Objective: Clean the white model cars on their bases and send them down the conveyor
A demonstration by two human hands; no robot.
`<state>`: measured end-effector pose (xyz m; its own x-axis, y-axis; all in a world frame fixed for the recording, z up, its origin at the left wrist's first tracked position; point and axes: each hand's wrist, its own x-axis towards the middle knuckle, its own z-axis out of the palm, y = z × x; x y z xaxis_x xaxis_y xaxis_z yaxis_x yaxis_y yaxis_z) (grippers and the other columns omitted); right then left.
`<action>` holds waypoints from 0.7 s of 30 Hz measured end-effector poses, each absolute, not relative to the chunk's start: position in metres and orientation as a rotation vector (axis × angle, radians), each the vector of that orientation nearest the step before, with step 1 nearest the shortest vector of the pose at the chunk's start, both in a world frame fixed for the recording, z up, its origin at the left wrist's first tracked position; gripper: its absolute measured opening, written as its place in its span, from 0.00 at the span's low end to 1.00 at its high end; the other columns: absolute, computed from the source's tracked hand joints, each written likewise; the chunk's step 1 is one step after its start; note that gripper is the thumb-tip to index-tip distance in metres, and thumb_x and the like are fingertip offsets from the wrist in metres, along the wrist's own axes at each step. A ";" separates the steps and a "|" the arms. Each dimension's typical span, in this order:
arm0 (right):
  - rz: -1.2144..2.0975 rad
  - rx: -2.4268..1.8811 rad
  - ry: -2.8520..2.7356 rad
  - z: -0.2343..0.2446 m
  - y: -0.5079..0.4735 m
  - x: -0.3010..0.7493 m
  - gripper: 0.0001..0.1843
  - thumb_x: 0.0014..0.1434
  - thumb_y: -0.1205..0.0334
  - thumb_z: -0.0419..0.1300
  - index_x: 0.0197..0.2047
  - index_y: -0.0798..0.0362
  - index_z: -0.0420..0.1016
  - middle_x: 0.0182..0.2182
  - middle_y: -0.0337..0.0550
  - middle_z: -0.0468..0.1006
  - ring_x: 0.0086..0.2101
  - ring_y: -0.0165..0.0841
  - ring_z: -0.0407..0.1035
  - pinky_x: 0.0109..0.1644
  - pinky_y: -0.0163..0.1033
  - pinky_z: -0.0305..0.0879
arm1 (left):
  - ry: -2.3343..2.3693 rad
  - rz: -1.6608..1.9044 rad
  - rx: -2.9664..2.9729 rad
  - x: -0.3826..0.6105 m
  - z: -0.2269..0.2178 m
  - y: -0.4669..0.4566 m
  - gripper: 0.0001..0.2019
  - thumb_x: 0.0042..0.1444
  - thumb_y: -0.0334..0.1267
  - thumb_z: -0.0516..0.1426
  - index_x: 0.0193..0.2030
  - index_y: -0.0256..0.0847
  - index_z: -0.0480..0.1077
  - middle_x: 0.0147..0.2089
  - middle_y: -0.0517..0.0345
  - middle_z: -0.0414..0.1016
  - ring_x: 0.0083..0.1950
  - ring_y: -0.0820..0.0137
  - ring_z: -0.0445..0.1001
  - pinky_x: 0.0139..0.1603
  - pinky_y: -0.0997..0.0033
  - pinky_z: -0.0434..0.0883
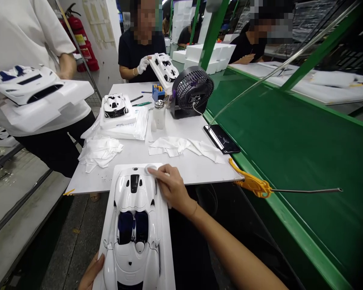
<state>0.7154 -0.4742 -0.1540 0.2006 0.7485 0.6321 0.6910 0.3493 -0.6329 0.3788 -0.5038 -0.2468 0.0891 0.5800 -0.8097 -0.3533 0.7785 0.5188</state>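
A glossy white model car [132,225] with dark blue seats lies on a white display base [168,249], its near end running out of the picture. My right hand [171,187] pinches a small white cloth pad [151,169] and presses it against the car's far end. My left hand [92,274] grips the base's lower left edge. The lower part of the car is cut off by the frame. My right hand hides part of the car's right side.
A white table edge [157,177] lies just beyond the car, holding crumpled white cloths [181,148], a dispenser bottle [159,114], a black fan [192,93] and another model car [115,105]. Co-workers hold similar models. A green conveyor [290,181] runs along the right.
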 end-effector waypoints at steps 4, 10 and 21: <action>0.133 -1.303 -1.425 -0.127 -0.460 0.733 0.17 0.59 0.73 0.51 0.46 0.49 0.73 0.30 0.41 0.67 0.32 0.32 0.63 0.34 0.39 0.63 | 1.387 0.653 0.176 0.410 -0.223 -0.504 0.42 0.45 0.40 0.62 0.64 0.31 0.48 0.34 0.52 0.81 0.51 0.56 0.70 0.55 0.60 0.67; 0.105 -1.182 -2.038 -0.104 -0.472 0.717 0.21 0.57 0.77 0.49 0.47 0.48 0.73 0.32 0.43 0.68 0.33 0.34 0.61 0.36 0.42 0.60 | 1.383 0.678 0.356 0.429 -0.209 -0.495 0.45 0.24 0.45 0.70 0.55 0.33 0.66 0.28 0.52 0.80 0.53 0.49 0.68 0.52 0.58 0.69; 0.354 -1.323 -1.555 -0.099 -0.469 0.749 0.15 0.61 0.67 0.51 0.48 0.47 0.72 0.31 0.41 0.65 0.32 0.31 0.63 0.35 0.39 0.62 | 1.241 0.693 0.455 0.435 -0.169 -0.502 0.30 0.27 0.50 0.68 0.40 0.36 0.76 0.44 0.44 0.78 0.61 0.44 0.58 0.60 0.51 0.58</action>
<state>0.7493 -0.4694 -0.0987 0.1230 0.8595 0.4962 0.5596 0.3528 -0.7499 0.4355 -0.5025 -0.1686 0.1639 0.6968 -0.6983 -0.2292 0.7154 0.6601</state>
